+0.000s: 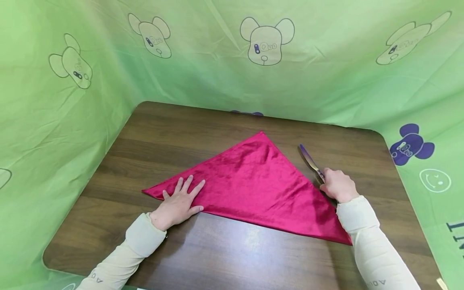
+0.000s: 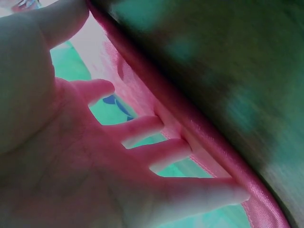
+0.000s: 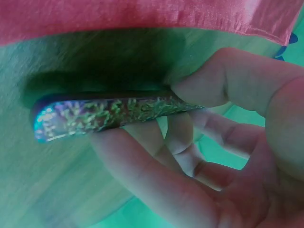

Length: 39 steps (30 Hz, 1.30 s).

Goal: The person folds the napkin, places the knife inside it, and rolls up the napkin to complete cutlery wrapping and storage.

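A crimson, shiny cloth napkin (image 1: 250, 181), folded into a triangle, lies on the table with its peak toward the back. My left hand (image 1: 179, 201) rests on its left part, fingers spread; in the left wrist view the fingers (image 2: 175, 149) touch the cloth near its folded edge (image 2: 190, 118). Beyond the napkin's right slope, my right hand (image 1: 338, 185) grips a table knife (image 1: 311, 161) by its handle, blade pointing to the back left. The right wrist view shows the patterned, iridescent handle (image 3: 109, 111) pinched between thumb and fingers.
The brown wood-grain table (image 1: 119, 169) has rounded corners. Green fabric (image 1: 206, 76) printed with bear heads hangs behind it and at both sides. Bare wood lies around the napkin.
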### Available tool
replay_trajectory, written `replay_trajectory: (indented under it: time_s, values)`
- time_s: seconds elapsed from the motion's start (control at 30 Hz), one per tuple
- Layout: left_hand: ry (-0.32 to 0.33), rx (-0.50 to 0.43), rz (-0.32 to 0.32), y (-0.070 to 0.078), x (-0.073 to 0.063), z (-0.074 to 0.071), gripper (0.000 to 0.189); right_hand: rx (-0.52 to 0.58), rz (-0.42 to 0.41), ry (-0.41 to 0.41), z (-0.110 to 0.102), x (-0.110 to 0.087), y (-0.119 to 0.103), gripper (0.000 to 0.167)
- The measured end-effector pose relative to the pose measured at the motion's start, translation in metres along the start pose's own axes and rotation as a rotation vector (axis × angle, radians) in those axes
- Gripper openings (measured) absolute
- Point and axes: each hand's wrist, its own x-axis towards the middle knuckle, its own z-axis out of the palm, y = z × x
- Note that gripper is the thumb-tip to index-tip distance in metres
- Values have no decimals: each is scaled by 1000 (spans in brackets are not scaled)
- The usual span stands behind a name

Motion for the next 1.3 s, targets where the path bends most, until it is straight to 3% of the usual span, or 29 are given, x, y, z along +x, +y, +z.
replay_trajectory:
  time_s: [0.4, 0.63, 1.3]
  values:
    - [-12, 2, -3, -2, 1, 0, 73, 15, -51, 115, -6, 0, 3, 29]
    - [-16, 2, -2, -2, 1, -1, 72, 29, -88, 141, -8, -4, -3, 39]
    - [-28, 4, -3, -1, 0, 0, 71, 34, -149, 151, -15, -17, -34, 27]
